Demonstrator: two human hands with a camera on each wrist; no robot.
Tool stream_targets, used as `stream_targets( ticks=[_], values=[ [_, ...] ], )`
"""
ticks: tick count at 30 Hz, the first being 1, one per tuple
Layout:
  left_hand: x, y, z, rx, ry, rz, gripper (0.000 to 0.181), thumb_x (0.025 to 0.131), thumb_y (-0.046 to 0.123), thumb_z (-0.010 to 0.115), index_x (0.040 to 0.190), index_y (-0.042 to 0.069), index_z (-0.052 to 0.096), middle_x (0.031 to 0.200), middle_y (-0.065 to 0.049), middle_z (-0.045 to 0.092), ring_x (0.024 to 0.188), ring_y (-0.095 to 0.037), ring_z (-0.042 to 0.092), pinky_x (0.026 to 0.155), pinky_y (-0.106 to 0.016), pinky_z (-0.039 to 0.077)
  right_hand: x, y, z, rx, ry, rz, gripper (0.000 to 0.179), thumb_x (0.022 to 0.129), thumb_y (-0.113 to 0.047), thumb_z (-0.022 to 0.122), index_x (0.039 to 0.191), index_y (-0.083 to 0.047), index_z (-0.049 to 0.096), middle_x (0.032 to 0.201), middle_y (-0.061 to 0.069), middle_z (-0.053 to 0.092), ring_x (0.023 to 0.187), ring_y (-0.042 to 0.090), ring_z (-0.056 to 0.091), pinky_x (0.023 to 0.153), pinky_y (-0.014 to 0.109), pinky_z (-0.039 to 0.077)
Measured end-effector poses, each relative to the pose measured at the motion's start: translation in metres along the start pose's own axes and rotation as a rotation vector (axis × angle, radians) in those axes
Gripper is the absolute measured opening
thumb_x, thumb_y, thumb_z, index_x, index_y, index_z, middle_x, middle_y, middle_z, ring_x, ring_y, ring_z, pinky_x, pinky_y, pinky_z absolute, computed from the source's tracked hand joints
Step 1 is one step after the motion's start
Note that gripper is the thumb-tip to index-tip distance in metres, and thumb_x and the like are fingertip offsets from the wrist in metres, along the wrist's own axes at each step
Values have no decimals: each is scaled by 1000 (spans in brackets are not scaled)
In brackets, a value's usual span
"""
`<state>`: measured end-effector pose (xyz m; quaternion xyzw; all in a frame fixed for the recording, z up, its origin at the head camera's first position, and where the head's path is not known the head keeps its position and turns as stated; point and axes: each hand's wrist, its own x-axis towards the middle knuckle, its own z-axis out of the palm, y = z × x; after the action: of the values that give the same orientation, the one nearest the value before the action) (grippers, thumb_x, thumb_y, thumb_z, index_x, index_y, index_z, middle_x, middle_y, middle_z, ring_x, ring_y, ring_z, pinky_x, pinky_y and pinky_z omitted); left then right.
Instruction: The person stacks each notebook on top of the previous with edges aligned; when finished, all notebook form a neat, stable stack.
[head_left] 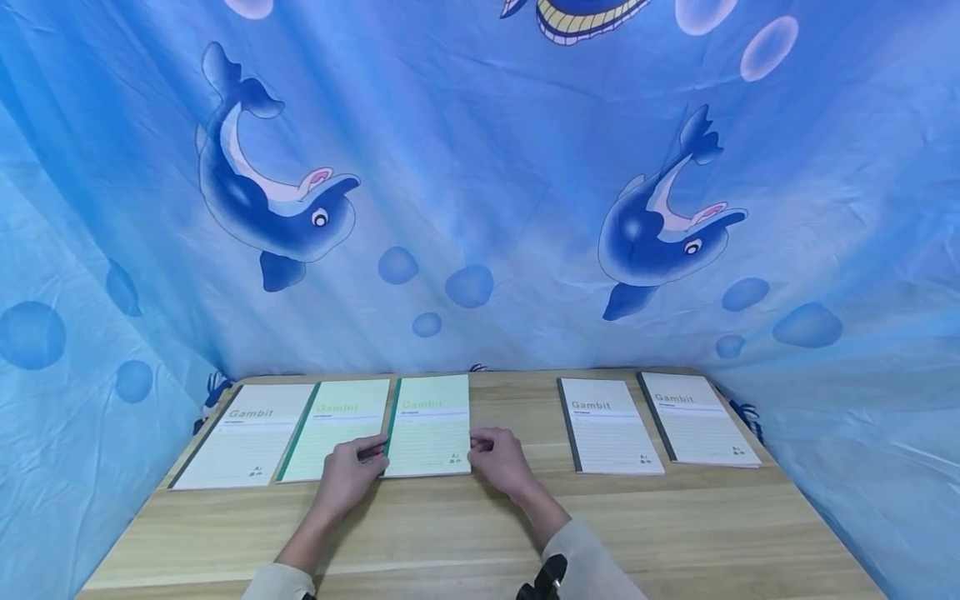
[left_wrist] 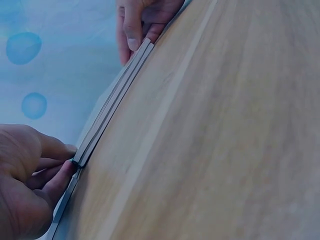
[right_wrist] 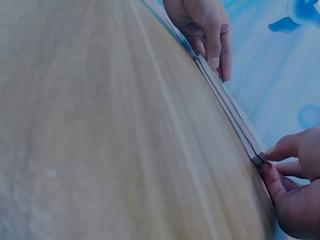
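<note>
A light green "Gambit" notebook (head_left: 431,429) with a dark green spine lies on the table between both hands. Its near edge shows two thick layers, one on the other, in both wrist views. My left hand (head_left: 352,471) pinches the spine side close to the near corner; the thumb and fingertips meet the corner in the left wrist view. On the opposite side, my right hand (head_left: 501,460) holds the right edge near its front corner, fingers curled. Just left of it lies another green notebook (head_left: 337,429), which the left hand partly overlaps.
At the far left is a white notebook (head_left: 240,437) with a dark spine. Two more white notebooks, one upright (head_left: 611,429) and one beside it (head_left: 697,421), lie to the right. A blue dolphin-print curtain (head_left: 480,208) hangs behind the wooden table (head_left: 450,533).
</note>
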<state>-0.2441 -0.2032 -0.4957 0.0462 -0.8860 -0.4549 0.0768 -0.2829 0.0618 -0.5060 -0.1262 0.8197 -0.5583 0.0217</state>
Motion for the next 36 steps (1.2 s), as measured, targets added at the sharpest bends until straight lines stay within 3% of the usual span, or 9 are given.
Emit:
stream_targets(
  ticks=[9, 24, 32, 36],
  values=[
    [0, 1, 5, -3, 29, -2, 38, 91, 6, 70, 129, -1, 70, 122, -21, 75, 114, -33, 72, 92, -41, 63, 2, 1, 0, 13, 22, 18, 43, 85, 2, 70, 127, 8, 68, 102, 12, 72, 92, 16, 63, 76, 19, 57],
    [-2, 4, 3, 10, 36, 6, 39, 94, 5, 67, 132, -1, 67, 126, -22, 72, 118, -36, 70, 96, -45, 61, 2, -1, 4, 4, 36, 19, 42, 84, 2, 69, 126, 7, 69, 102, 12, 71, 92, 16, 63, 75, 18, 56],
    [-1, 7, -2, 18, 50, 21, 35, 94, 7, 67, 129, 0, 70, 125, -21, 73, 117, -35, 71, 97, -47, 61, 2, -5, 2, -22, 50, 7, 36, 85, -3, 69, 120, 1, 73, 99, 6, 71, 91, 15, 63, 77, 21, 57],
    [0, 11, -11, 18, 55, 21, 31, 97, 11, 66, 126, 2, 72, 123, -18, 75, 115, -34, 72, 100, -48, 60, 3, -8, -1, -46, 76, 5, 32, 86, -5, 68, 117, 1, 74, 98, 7, 70, 91, 16, 62, 77, 22, 56]
  ],
)
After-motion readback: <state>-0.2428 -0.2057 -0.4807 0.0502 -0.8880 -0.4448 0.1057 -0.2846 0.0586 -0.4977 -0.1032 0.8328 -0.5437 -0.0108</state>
